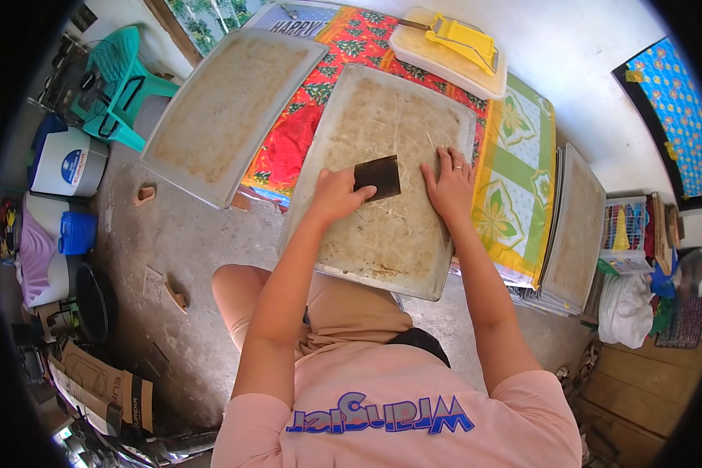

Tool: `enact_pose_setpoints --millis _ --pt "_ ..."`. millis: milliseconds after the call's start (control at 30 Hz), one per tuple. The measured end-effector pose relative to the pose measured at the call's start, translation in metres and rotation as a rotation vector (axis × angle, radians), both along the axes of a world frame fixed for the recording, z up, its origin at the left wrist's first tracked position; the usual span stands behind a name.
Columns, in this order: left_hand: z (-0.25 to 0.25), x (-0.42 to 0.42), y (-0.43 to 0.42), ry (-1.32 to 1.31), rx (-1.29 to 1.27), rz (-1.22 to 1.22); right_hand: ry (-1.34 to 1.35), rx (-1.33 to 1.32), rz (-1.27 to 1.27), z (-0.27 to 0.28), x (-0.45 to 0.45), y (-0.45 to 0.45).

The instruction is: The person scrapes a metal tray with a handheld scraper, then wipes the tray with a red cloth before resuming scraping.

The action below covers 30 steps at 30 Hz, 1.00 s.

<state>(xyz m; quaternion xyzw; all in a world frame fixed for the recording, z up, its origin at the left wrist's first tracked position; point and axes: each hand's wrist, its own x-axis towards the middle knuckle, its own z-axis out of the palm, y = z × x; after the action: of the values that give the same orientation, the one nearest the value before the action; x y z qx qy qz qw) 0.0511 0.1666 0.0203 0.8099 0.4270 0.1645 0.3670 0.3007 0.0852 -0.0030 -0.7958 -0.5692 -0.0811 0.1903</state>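
Note:
A large, worn metal baking tray (390, 132) with brown stains and scratches lies in front of me, its near end over my lap. My left hand (342, 193) grips a dark, flat, nearly square piece (378, 178) by its left edge, thumb on top, against the tray's surface. I cannot make out what the piece is made of. My right hand (451, 183) rests with fingers spread on the tray's right side, near the rim. A crumpled red cloth (290, 148) lies just left of the tray.
A second stained tray (230, 109) lies to the left. Behind, a white tub (452, 58) carries a yellow-handled tool (464, 40). More trays (573, 234) stand stacked at the right. A green chair (125, 86) and a blue jug (78, 232) are on the left.

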Motion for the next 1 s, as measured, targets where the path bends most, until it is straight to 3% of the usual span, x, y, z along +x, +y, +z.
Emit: enact_pose_setpoints --millis 1000 --pt "-0.001 -0.003 -0.003 -0.034 -0.002 -0.013 0.009 -0.008 -0.01 0.002 -0.002 0.0"
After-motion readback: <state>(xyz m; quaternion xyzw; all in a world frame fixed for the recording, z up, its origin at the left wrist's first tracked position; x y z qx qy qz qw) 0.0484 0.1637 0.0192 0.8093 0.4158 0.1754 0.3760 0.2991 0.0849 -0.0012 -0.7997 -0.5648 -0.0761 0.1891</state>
